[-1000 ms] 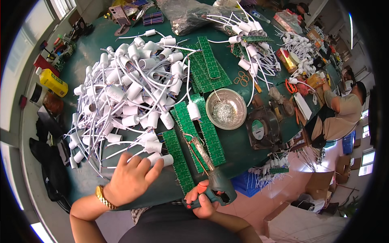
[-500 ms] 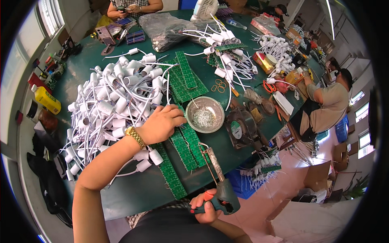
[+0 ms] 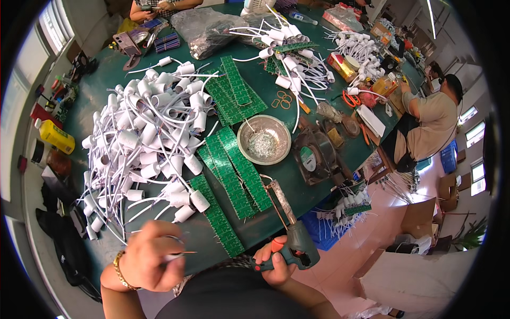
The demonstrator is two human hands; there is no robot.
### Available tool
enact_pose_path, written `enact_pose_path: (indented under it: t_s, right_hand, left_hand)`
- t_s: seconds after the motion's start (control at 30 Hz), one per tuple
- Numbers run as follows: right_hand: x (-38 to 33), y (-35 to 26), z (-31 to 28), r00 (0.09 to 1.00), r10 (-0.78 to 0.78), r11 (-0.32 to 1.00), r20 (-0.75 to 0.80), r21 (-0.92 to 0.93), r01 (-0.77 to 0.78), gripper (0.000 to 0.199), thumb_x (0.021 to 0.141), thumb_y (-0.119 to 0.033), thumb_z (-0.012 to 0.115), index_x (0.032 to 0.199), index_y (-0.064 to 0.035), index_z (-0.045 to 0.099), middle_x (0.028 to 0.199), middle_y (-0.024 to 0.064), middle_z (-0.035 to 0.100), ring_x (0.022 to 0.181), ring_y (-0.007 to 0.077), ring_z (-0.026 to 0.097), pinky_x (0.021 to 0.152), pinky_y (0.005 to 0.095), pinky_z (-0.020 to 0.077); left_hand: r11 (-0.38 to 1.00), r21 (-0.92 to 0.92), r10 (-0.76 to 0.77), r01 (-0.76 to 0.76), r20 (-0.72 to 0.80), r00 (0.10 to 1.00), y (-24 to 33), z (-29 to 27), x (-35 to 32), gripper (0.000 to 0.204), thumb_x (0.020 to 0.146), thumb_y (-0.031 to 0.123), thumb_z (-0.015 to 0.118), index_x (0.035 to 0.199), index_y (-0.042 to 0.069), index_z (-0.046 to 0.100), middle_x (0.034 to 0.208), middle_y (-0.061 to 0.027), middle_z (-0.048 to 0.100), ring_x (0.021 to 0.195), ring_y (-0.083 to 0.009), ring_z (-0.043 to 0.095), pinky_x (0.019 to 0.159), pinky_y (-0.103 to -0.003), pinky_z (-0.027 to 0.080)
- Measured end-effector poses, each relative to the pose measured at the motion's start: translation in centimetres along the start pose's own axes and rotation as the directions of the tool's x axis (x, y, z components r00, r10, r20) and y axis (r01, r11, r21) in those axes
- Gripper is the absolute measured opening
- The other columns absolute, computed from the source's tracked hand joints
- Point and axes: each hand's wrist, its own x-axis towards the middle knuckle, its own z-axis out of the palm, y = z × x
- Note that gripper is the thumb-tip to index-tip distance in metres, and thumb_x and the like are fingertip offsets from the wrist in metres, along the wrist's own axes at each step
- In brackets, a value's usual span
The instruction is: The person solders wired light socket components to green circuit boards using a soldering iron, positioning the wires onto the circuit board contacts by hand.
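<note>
Near the table's front edge, at lower left, my left hand [image 3: 154,258] is closed and slightly blurred. A thin coppery tip and a bit of white show at its fingers; the rest is hidden. My right hand [image 3: 273,267] grips the handle of a dark green soldering gun [image 3: 298,245], its metal barrel pointing up and away over the table edge. Just beyond lie green circuit board strips [image 3: 249,173], with one separate strip [image 3: 218,219] nearer me. A heap of white lamp holders [image 3: 143,141] with white wires covers the left. A metal bowl [image 3: 286,139] contains silvery bits.
Right of the bowl stands a dark grimy device [image 3: 313,159]. Rubber bands [image 3: 281,100], orange-handled scissors [image 3: 350,98] and more lamp holders [image 3: 287,37] lie farther back. A yellow bottle [image 3: 56,135] is at far left. One person [image 3: 427,119] sits at right, another [image 3: 164,6] opposite.
My left hand has left the circuit boards beside the bowl and come back toward me, lower left, fingers now curled. My right hand still holds the soldering gun. The view has shifted slightly.
</note>
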Motion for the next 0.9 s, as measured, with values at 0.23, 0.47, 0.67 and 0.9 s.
enact_pose_path:
  t_s: [0.23, 0.47, 0.67, 0.9]
  right_hand:
    - [-0.4, 0.8, -0.4, 0.959, 0.085, 0.996, 0.269, 0.008, -0.091, 0.035, 0.093, -0.011, 0.050, 0.126, -0.0060, 0.037, 0.082, 0.0112, 0.055, 0.074, 0.0193, 0.057, 0.066, 0.0364, 0.0506]
    - [-1.5, 0.5, -1.1, 0.897, 0.275, 0.958, 0.345, -0.179, -0.224, 0.032, 0.091, -0.017, 0.055, 0.116, -0.0029, 0.041, 0.085, 0.0113, 0.054, 0.074, 0.0215, 0.057, 0.070, 0.0397, 0.0509]
    - [-1.3, -0.2, -2.3, 0.881, 0.316, 0.936, 0.351, -0.267, -0.229, 0.031, 0.093, -0.022, 0.055, 0.113, -0.0028, 0.042, 0.087, 0.0101, 0.053, 0.078, 0.0203, 0.057, 0.070, 0.0364, 0.0506]
    - [-1.7, -1.2, -2.3, 0.936, 0.233, 0.943, 0.265, -0.297, -0.150, 0.025, 0.089, -0.008, 0.058, 0.112, -0.0022, 0.054, 0.082, 0.0056, 0.058, 0.071, 0.0139, 0.057, 0.065, 0.0319, 0.0498]
  left_hand:
    - [0.955, 0.195, -0.242, 0.224, 0.072, 0.968, -5.5, 5.9, -5.2, 0.027, 0.073, 0.005, 0.071, 0.095, 0.003, 0.055, 0.088, -0.0132, 0.062, 0.068, -0.0273, 0.063, 0.058, -0.034, 0.050]
    - [0.950, 0.308, -0.055, 0.050, 0.009, 0.998, -7.1, 8.2, -4.6, 0.036, 0.066, 0.004, 0.074, 0.097, 0.004, 0.055, 0.091, -0.0113, 0.063, 0.067, -0.0255, 0.062, 0.056, -0.035, 0.049]
    - [0.913, 0.381, -0.115, 0.143, -0.095, 0.989, -7.3, 9.6, -5.0, 0.028, 0.061, 0.004, 0.074, 0.086, 0.005, 0.061, 0.092, -0.0085, 0.055, 0.077, -0.0250, 0.053, 0.065, -0.036, 0.041]
    - [0.930, 0.304, -0.157, 0.208, -0.184, 0.970, -7.5, 10.3, -5.0, 0.025, 0.058, 0.003, 0.073, 0.079, 0.010, 0.063, 0.089, -0.0041, 0.056, 0.078, -0.0232, 0.053, 0.073, -0.037, 0.037]
